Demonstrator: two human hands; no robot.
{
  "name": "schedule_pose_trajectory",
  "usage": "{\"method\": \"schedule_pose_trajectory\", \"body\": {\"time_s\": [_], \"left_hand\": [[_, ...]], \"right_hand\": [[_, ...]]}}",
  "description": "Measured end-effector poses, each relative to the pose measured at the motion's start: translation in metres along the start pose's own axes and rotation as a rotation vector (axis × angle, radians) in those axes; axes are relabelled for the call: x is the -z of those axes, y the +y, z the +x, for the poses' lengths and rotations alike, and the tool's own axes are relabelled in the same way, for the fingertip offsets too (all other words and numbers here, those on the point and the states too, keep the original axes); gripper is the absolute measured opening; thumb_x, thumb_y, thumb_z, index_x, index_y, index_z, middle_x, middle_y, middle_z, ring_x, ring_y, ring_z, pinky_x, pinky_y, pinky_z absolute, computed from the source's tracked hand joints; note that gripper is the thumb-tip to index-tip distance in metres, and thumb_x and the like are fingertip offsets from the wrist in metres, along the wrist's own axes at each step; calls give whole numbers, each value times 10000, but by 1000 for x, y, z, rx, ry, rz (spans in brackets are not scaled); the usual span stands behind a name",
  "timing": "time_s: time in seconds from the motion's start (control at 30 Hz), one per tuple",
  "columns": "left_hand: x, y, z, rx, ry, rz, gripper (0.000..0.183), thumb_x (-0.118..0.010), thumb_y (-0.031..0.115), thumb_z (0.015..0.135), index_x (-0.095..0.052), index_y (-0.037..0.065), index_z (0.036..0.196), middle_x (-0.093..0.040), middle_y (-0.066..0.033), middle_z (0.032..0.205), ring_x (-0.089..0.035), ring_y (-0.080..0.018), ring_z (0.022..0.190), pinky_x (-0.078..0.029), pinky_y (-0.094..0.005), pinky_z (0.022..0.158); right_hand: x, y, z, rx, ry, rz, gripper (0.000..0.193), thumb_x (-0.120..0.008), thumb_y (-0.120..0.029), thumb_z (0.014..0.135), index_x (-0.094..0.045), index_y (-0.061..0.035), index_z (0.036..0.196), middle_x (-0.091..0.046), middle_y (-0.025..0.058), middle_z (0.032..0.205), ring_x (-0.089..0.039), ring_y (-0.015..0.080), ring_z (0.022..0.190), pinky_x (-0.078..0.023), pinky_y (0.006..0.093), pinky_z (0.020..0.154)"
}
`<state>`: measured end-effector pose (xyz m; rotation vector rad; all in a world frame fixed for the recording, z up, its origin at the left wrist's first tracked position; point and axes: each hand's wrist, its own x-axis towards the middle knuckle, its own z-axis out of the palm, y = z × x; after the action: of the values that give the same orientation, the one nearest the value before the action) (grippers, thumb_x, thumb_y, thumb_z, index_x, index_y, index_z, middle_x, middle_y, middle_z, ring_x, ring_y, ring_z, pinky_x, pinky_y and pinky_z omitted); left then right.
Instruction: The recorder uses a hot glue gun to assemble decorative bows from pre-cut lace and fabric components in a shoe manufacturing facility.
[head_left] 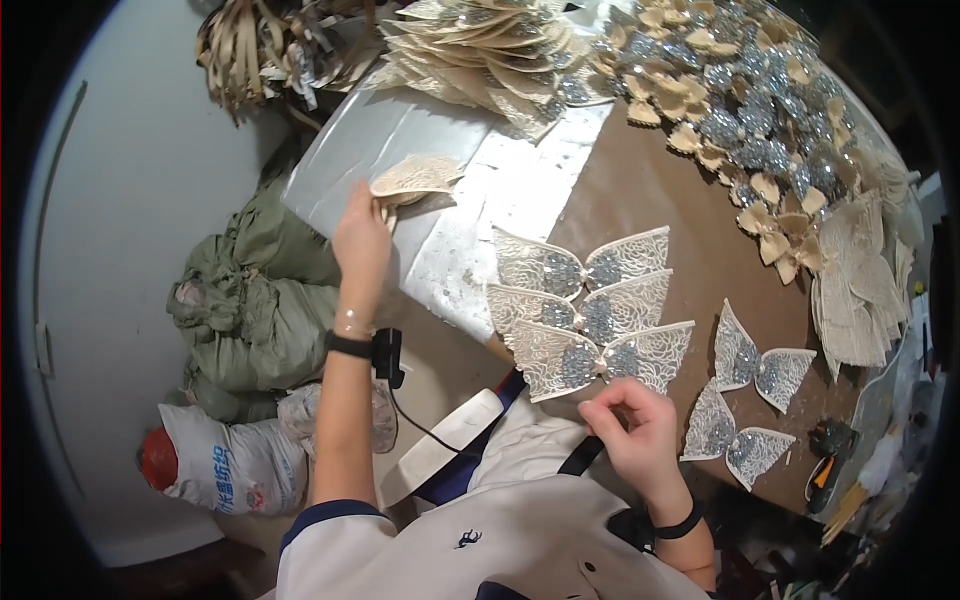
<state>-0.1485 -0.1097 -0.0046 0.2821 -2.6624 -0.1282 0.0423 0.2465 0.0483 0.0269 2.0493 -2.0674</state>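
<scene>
My left hand (362,240) reaches over the table's left corner, its fingers closed on the edge of some cream lace pieces (415,178). Below and to the right lie several lace bows (580,310) with silver glitter centres, overlapping in a column. My right hand (635,435) is at the near edge of the lowest bow (560,370), thumb and fingertips pinched together. Whatever is between those fingertips, if anything, is too small to make out. Two more lace bows (765,375) lie to the right of that hand, one nearer than the other.
A tall stack of cream lace pieces (470,60) stands at the back. Glittery bows are heaped (760,120) at the far right, beside hanging lace pieces (862,280). Small tools (825,470) lie at the right edge. Green sacks (260,320) and a white bag (235,465) sit left of the table.
</scene>
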Motion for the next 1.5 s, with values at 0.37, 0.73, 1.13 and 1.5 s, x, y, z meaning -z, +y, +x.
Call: {"method": "schedule_pose_trajectory", "body": {"time_s": [0.37, 0.73, 1.13, 1.5], "left_hand": [[36, 174, -2, -619, -1044, -681, 275, -718, 170, 844, -692, 20, 1073, -701, -93, 972, -651, -166, 898, -506, -313, 749], [16, 172, 30, -457, -1285, -560, 192, -760, 123, 804, -650, 12, 916, -613, 10, 758, -529, -85, 728, -435, -255, 686], [155, 183, -26, -214, -1410, -1147, 180, -730, 76, 844, -673, -41, 969, -676, -20, 850, -591, -56, 784, -480, -223, 711], [144, 196, -73, -159, -1498, -952, 239, -791, 145, 831, -661, -26, 937, -650, 30, 840, -548, -16, 795, -455, -196, 696]], "right_hand": [[16, 0, -9, 57, -98, -32, 299, -598, -37, 932, -537, 16, 644, -516, -2, 588, -432, 70, 535, -346, 243, 503], [34, 12, -16, -122, 80, 128, 311, -622, -142, 952, -607, 4, 678, -513, -21, 566, -456, 46, 546, -347, 230, 503], [8, -37, 43, 42, 77, 592, 291, -697, -68, 876, -646, 37, 1142, -679, 56, 1022, -625, 108, 953, -499, 259, 845], [28, -22, 4, 197, 267, 348, 203, -703, 27, 808, -696, 36, 1011, -717, 69, 938, -650, 114, 817, -509, 251, 734]]}}
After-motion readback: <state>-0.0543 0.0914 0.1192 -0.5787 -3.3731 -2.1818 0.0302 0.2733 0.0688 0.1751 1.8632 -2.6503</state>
